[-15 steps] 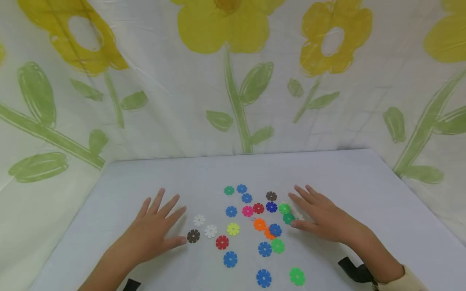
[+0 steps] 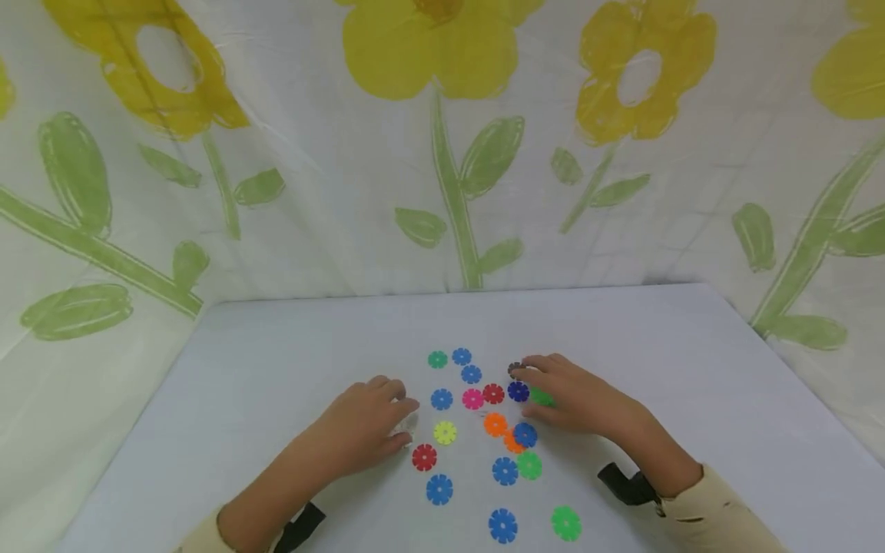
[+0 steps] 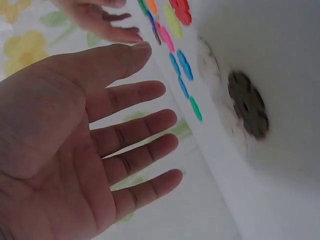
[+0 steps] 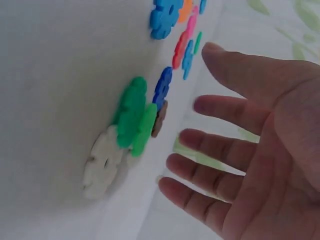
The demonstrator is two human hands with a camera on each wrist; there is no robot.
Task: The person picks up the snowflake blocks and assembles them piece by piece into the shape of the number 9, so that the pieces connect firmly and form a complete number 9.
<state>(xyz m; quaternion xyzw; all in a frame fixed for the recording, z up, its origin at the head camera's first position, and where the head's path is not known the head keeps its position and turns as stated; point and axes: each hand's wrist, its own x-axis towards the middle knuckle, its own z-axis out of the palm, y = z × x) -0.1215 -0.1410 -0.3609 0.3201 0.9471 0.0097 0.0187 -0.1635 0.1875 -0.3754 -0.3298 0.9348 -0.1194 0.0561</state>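
Flat notched plastic discs in many colours lie between the two hands. In the head view my left hand (image 2: 362, 426) is over the left side of the group, its fingers bent, and a white disc (image 2: 409, 428) shows by its thumb. A dark brown disc (image 3: 247, 105) lies beyond the loose fingers in the left wrist view. My right hand (image 2: 581, 398) is over the right side, partly covering a light green disc (image 2: 542, 397) and a grey-brown disc (image 2: 515, 370). In the right wrist view a white disc (image 4: 102, 164) and a green disc (image 4: 132, 112) lie beside its fingers.
Between the hands lie a yellow disc (image 2: 445, 432), a pink disc (image 2: 473, 399) and an orange disc (image 2: 495, 425). Nearer the front are a blue disc (image 2: 502, 526) and another light green disc (image 2: 566, 524). A flower-painted cloth (image 2: 346, 230) hangs behind the white table (image 2: 311, 322).
Both hands have moved inward over the discs from the sides. The left hand's spread fingers have bent, and it now covers the dark disc and most of the white ones.
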